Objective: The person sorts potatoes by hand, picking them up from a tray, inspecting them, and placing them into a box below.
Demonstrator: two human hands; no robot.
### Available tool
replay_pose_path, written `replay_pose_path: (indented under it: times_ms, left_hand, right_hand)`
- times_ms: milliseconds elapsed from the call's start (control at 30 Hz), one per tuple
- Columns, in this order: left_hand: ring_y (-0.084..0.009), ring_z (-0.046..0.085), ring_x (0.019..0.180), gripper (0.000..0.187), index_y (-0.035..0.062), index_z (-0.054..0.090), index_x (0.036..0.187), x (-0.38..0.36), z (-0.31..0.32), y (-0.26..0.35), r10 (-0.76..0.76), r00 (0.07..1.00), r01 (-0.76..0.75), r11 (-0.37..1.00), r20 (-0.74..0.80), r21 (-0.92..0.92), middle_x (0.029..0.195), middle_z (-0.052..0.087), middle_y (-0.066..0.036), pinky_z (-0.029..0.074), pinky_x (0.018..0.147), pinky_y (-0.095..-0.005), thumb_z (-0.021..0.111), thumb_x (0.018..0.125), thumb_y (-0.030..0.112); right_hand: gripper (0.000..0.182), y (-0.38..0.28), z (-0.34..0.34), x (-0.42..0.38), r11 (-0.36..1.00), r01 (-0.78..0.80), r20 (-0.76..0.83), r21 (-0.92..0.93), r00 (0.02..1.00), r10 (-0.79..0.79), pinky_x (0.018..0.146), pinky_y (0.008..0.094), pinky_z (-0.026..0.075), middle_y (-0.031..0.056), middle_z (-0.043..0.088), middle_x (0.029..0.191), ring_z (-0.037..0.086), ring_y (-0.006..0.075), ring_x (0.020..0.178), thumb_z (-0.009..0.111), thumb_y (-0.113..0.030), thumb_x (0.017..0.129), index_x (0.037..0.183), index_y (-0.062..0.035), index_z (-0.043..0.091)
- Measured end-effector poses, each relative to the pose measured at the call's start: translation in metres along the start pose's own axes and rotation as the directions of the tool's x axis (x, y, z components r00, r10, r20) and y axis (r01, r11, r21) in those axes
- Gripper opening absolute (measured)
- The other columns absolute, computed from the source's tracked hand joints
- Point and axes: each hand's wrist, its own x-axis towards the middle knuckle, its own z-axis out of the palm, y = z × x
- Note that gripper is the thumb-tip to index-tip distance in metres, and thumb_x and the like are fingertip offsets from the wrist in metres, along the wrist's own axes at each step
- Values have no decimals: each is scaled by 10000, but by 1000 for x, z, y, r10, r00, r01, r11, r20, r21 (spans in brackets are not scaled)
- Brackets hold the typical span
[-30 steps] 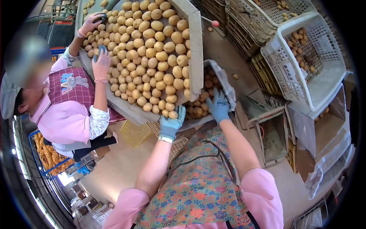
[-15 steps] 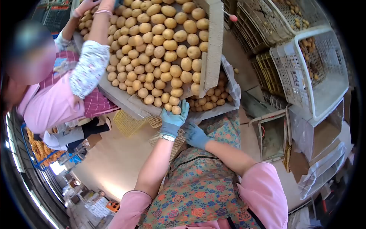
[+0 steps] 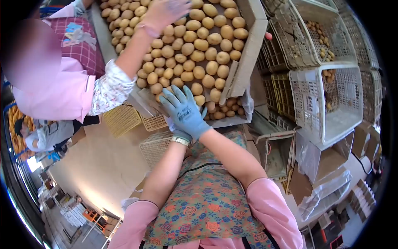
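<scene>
Many tan potatoes lie spread over a sorting tray with a grey, worn rim. My right hand, in a blue-grey glove, rests over the lowest potatoes at the tray's near end. Its fingers are stretched out and spread, with nothing visibly gripped. Beneath it, my left hand is mostly covered; only part of the glove shows above a watch, and its fingers are hidden. More potatoes sit in a lined box below the tray's near right corner, beside my right hand.
At the left, a co-worker's bare hand reaches across the potatoes. White plastic crates stand to the right, some with potatoes inside. A yellow basket is on the floor left of the tray. Another person is farther back.
My right hand has moved up and left from beside the tray, over my left hand and onto the potatoes. The co-worker's arm reaches farther right. The view has shifted.
</scene>
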Motion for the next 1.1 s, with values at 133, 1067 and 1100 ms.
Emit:
replay_pose_path:
  times_ms: [133,1067,1100]
  left_hand:
    - [-301,521,1332,519,60,501,1450,-7,32,5,-41,925,-32,982,-377,-185,1434,562,-129,386,1175,-433,393,1068,394]
    - [-347,339,1498,689,182,387,1571,18,-16,-12,-69,995,41,935,-68,-352,1620,402,-90,308,1209,-540,346,1004,572]
    - [-347,340,1497,683,187,391,1568,19,-17,-12,-74,994,41,935,-81,-353,1617,407,-87,311,1207,-542,346,1006,571]
  right_hand:
    - [488,33,31,-36,996,-69,53,-49,996,72,1221,442,280,160,537,1448,478,323,1384,617,-311,909,1338,-79,602]
    - [597,12,-20,44,983,167,25,-71,986,-166,947,389,477,90,540,1395,589,264,1148,749,-181,822,1377,-83,552]
    - [609,10,-18,61,975,115,277,-190,959,-60,914,380,492,84,569,1351,608,258,1128,773,-199,812,1367,-77,555]
